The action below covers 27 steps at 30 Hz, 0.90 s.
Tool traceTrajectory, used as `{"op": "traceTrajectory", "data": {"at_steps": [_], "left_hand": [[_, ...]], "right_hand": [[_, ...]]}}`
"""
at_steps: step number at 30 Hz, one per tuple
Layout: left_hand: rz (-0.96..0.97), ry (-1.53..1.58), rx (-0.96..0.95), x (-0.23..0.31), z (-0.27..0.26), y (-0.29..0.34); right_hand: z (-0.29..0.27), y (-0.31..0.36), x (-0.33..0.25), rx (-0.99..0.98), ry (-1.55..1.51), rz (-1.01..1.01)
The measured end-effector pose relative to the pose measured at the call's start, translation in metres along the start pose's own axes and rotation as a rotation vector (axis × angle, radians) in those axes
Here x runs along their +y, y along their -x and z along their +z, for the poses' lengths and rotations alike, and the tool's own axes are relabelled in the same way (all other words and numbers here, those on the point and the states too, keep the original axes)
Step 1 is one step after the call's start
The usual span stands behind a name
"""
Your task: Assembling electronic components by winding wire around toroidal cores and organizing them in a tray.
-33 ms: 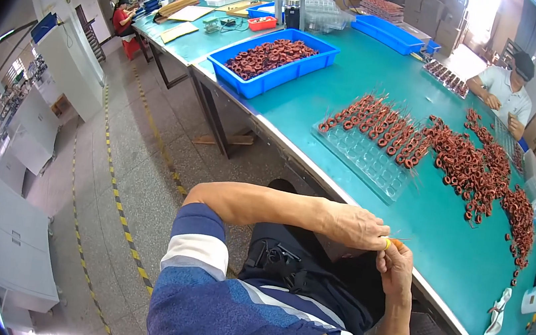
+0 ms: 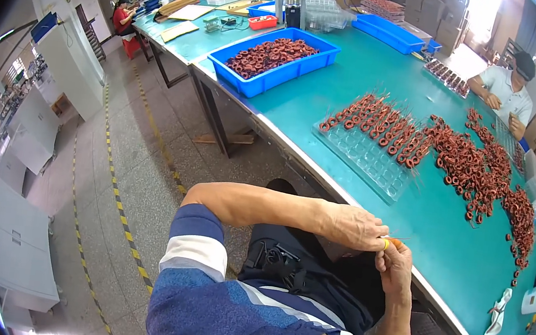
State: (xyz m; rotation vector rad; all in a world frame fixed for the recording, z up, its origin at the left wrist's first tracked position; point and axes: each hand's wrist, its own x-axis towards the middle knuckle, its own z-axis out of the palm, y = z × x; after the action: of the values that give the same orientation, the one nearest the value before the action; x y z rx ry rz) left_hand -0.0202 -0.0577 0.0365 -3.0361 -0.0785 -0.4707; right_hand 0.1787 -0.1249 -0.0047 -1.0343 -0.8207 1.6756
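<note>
Just off the table's front edge, my left hand (image 2: 355, 228) and my right hand (image 2: 397, 264) meet, fingers closed in a pinch. Between them is a small orange-red coil (image 2: 397, 241), mostly hidden by fingers, with thin wire leads poking out to the right. A yellow band (image 2: 385, 245) shows where the fingertips meet. Beyond my hands lies a clear plastic tray (image 2: 363, 158) with round pockets; rows of red-brown ring coils (image 2: 380, 124) with wire leads cover its far part. Right of it spreads a heap of loose coils (image 2: 472, 162) on the green table (image 2: 434, 235).
A blue bin (image 2: 270, 64) full of red-brown rings stands at the far left of the table. Near the right end lie a white crumpled item (image 2: 498, 313) and a white tub (image 2: 534, 298). A co-worker (image 2: 508, 90) sits across, beside a filled tray (image 2: 446, 77).
</note>
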Motion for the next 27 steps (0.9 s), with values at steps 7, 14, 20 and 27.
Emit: {"op": "traceTrajectory", "data": {"at_steps": [7, 14, 20, 27], "left_hand": [[-0.289, 0.530, -0.133, 0.020, -0.028, 0.022], [-0.144, -0.026, -0.151, 0.030, -0.014, 0.029], [-0.162, -0.228, -0.022, 0.040, -0.003, 0.038], [-0.122, -0.312, 0.032, 0.038, -0.001, 0.039]], "right_hand": [[0.026, -0.010, 0.001, -0.123, 0.205, 0.120], [0.022, -0.009, 0.011, -0.120, 0.225, 0.120], [0.029, -0.009, 0.000, -0.126, 0.326, 0.179], [0.030, -0.005, 0.004, -0.092, 0.221, 0.192]]}}
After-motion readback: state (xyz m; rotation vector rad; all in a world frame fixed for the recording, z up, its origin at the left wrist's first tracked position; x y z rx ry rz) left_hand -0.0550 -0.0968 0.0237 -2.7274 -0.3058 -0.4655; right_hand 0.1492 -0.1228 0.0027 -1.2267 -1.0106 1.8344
